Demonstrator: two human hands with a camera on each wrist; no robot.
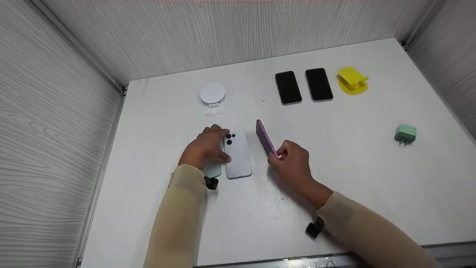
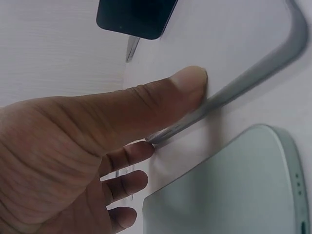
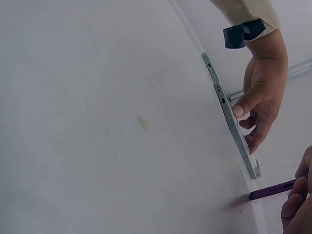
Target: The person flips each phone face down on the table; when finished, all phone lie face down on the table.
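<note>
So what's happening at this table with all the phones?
A person is handling two phones on a white table. The left hand grips a white phone lying camera side up, with a pale green phone partly under that hand. The right hand pinches a purple phone tipped up on its edge. Further back lie two black phones, a yellow stand, a white round stand and a green charger.
</note>
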